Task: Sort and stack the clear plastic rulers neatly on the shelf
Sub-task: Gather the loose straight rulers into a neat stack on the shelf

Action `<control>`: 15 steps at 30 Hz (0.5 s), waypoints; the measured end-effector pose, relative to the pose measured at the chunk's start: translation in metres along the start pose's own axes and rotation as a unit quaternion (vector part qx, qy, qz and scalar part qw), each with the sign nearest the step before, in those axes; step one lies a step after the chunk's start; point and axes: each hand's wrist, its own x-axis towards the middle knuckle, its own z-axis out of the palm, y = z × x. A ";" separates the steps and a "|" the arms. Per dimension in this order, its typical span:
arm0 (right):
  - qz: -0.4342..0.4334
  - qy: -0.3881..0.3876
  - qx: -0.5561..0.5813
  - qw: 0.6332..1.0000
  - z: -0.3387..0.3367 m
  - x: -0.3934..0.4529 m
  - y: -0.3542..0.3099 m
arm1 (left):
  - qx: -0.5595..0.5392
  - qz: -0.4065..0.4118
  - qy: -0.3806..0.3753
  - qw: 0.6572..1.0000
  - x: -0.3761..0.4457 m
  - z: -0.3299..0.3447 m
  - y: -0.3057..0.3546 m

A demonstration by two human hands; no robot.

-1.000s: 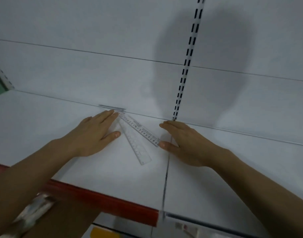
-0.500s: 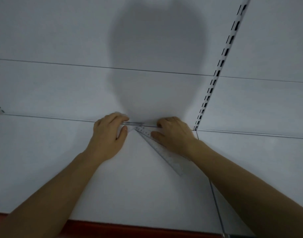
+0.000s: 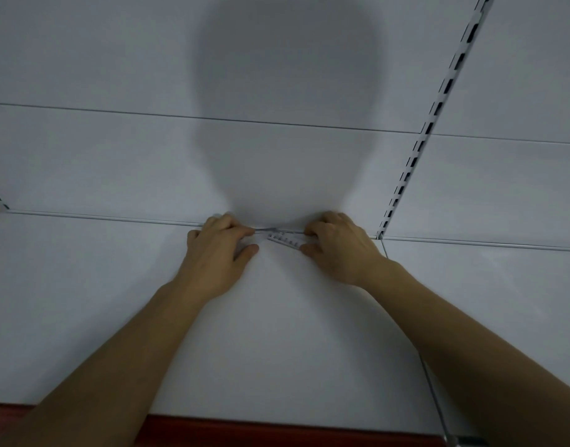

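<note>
Two hands work at the far edge of the shelf (image 3: 277,333). The left hand (image 3: 217,250) and the right hand (image 3: 336,243), fingers curled, each grip an end of the rulers (image 3: 285,239) between them. Thin, light, slippery plastic likely handles best held by its edges.

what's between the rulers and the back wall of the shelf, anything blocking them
Nothing visible. The clear rulers lie at the back edge of the white shelf, between the left hand and the right hand, whose fingers touch them.
</note>
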 end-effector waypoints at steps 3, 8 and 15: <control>0.000 0.014 0.013 1.000 0.002 0.000 0.003 | -0.002 0.041 0.018 0.999 0.001 -0.002 -0.004; -0.006 0.045 0.096 0.994 0.000 -0.002 0.013 | -0.051 0.060 0.061 0.995 0.000 -0.009 -0.008; -0.008 0.099 0.151 0.984 -0.013 -0.022 0.023 | -0.138 0.019 0.082 0.987 -0.008 -0.028 0.015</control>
